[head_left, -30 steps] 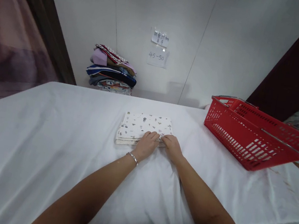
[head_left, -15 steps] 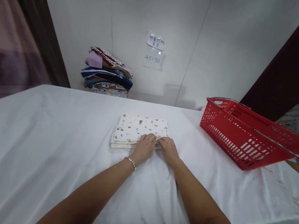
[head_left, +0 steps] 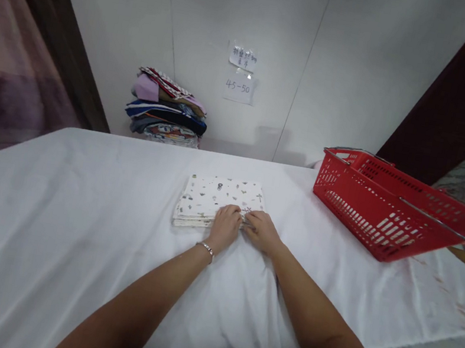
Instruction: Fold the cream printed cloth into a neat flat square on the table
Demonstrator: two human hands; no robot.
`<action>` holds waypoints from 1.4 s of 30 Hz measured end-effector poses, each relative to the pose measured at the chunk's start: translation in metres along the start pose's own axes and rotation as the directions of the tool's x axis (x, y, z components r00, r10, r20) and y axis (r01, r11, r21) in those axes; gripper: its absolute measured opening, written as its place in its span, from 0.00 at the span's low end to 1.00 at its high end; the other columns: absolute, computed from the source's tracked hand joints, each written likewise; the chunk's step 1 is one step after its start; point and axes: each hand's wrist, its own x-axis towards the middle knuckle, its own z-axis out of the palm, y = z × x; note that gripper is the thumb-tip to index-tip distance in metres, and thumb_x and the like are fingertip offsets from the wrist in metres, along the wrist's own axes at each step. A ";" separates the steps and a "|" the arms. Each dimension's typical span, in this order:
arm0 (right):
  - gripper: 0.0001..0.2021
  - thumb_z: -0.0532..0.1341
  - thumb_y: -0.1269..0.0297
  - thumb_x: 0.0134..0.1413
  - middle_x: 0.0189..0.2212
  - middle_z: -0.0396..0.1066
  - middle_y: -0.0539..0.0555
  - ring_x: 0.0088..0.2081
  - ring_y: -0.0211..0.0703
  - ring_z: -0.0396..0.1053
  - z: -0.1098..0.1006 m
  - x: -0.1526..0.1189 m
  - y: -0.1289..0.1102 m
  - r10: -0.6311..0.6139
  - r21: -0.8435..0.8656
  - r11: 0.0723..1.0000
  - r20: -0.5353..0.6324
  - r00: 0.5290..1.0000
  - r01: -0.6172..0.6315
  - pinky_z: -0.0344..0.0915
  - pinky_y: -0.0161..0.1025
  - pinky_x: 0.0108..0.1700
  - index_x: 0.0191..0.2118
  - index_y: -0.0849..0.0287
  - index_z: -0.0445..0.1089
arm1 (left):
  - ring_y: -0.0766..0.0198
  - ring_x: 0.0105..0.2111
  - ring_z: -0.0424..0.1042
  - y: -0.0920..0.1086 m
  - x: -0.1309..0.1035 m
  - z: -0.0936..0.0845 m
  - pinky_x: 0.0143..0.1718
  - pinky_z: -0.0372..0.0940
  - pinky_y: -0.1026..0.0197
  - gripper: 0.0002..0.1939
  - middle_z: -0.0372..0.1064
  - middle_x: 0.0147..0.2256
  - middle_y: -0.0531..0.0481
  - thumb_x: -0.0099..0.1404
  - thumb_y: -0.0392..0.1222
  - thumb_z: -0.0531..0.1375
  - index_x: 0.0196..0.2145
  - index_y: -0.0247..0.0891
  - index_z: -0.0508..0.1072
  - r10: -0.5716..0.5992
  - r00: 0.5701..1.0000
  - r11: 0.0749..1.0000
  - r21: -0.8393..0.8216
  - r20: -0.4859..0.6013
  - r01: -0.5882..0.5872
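A folded white cloth (head_left: pixel 210 197) with small printed figures lies in the middle of the table, its layers showing along the near edge. At that edge my left hand (head_left: pixel 226 225) has its fingers curled over the top layer, with the thumb hidden. Close beside it, my right hand (head_left: pixel 262 231) grips the near edge toward the right corner, fingers bent round the fabric. A silver bracelet (head_left: pixel 206 249) circles my left wrist.
A white sheet (head_left: pixel 72 218) with soft wrinkles covers the table. On the right stands a red plastic basket (head_left: pixel 358 199) with metal handles. Behind the far edge rises a pile of folded fabrics (head_left: pixel 169 109) against a white wall bearing two paper notes (head_left: pixel 239 88).
Both hands stay at the near edge of the cloth, with the fingers shifted only slightly. The whole view has moved a little; the cloth and basket rest where they were.
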 end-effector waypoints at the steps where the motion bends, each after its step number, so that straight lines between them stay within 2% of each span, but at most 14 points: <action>1: 0.09 0.59 0.70 0.55 0.41 0.70 0.56 0.45 0.46 0.64 0.000 0.000 0.000 0.005 -0.003 1.000 0.004 1.000 -0.005 0.59 0.42 0.46 0.43 0.58 0.69 | 0.59 0.45 0.64 0.000 0.000 0.000 0.49 0.58 0.53 0.10 0.67 0.43 0.45 0.66 0.34 0.51 0.32 0.38 0.72 -0.005 1.000 1.000 0.005 0.007 0.005; 5: 0.08 0.56 0.73 0.58 0.39 0.71 0.56 0.43 0.45 0.65 0.003 0.002 0.001 0.030 -0.020 0.999 -0.014 0.999 -0.030 0.58 0.41 0.45 0.42 0.58 0.69 | 0.59 0.45 0.64 0.001 0.001 0.000 0.48 0.58 0.53 0.11 0.67 0.43 0.45 0.67 0.35 0.50 0.33 0.37 0.72 0.016 0.999 0.998 0.057 0.030 -0.017; 11: 0.08 0.54 0.73 0.59 0.37 0.71 0.56 0.41 0.45 0.66 0.004 0.001 0.004 0.012 -0.009 1.000 -0.024 1.000 -0.012 0.59 0.40 0.44 0.39 0.59 0.70 | 0.59 0.45 0.65 -0.001 -0.001 -0.004 0.48 0.56 0.54 0.08 0.68 0.41 0.47 0.67 0.35 0.51 0.37 0.39 0.69 0.134 0.985 0.971 0.184 0.108 -0.152; 14: 0.10 0.53 0.73 0.60 0.39 0.71 0.57 0.42 0.46 0.66 0.006 0.000 0.006 0.007 -0.018 1.000 -0.044 0.999 -0.008 0.59 0.41 0.44 0.42 0.59 0.70 | 0.59 0.44 0.65 -0.007 -0.003 -0.013 0.47 0.56 0.55 0.06 0.68 0.42 0.47 0.66 0.35 0.52 0.40 0.39 0.67 0.117 0.987 0.967 0.214 0.114 -0.139; 18: 0.12 0.52 0.74 0.60 0.41 0.71 0.58 0.43 0.47 0.66 0.009 -0.001 0.009 0.015 -0.042 0.999 -0.051 0.999 -0.017 0.60 0.43 0.45 0.45 0.59 0.70 | 0.58 0.45 0.65 -0.022 -0.010 -0.023 0.45 0.57 0.54 0.10 0.68 0.43 0.46 0.65 0.31 0.50 0.42 0.39 0.65 0.102 0.986 0.952 0.275 0.133 -0.135; 25: 0.13 0.52 0.75 0.59 0.41 0.71 0.59 0.43 0.47 0.65 0.009 -0.003 0.010 -0.008 -0.054 0.999 -0.075 0.997 0.004 0.60 0.44 0.46 0.44 0.59 0.70 | 0.57 0.46 0.65 -0.034 -0.020 -0.027 0.45 0.56 0.55 0.17 0.68 0.46 0.44 0.64 0.27 0.47 0.47 0.39 0.64 0.120 0.984 0.935 0.318 0.131 -0.156; 28: 0.13 0.52 0.76 0.59 0.41 0.71 0.59 0.43 0.47 0.65 0.008 -0.006 0.008 -0.034 -0.056 0.998 -0.081 0.996 0.029 0.61 0.43 0.45 0.43 0.60 0.70 | 0.57 0.45 0.65 -0.036 -0.020 -0.028 0.43 0.57 0.55 0.17 0.68 0.44 0.44 0.63 0.26 0.47 0.47 0.38 0.65 0.135 0.981 0.929 0.328 0.136 -0.173; 36: 0.13 0.53 0.77 0.57 0.41 0.72 0.59 0.44 0.48 0.66 0.009 -0.008 0.006 -0.060 -0.088 0.995 -0.082 0.995 0.053 0.61 0.44 0.45 0.43 0.60 0.71 | 0.56 0.44 0.64 -0.047 -0.022 -0.030 0.45 0.56 0.54 0.12 0.70 0.39 0.45 0.63 0.27 0.51 0.39 0.38 0.70 0.271 0.954 0.899 0.320 0.126 -0.298; 42: 0.12 0.53 0.76 0.58 0.42 0.71 0.58 0.45 0.47 0.65 0.010 -0.011 0.003 -0.026 -0.077 0.997 -0.050 0.998 0.022 0.60 0.44 0.46 0.43 0.59 0.70 | 0.56 0.42 0.64 -0.049 -0.026 -0.029 0.42 0.58 0.55 0.11 0.71 0.39 0.46 0.63 0.29 0.53 0.40 0.38 0.71 0.243 0.959 0.914 0.297 0.143 -0.276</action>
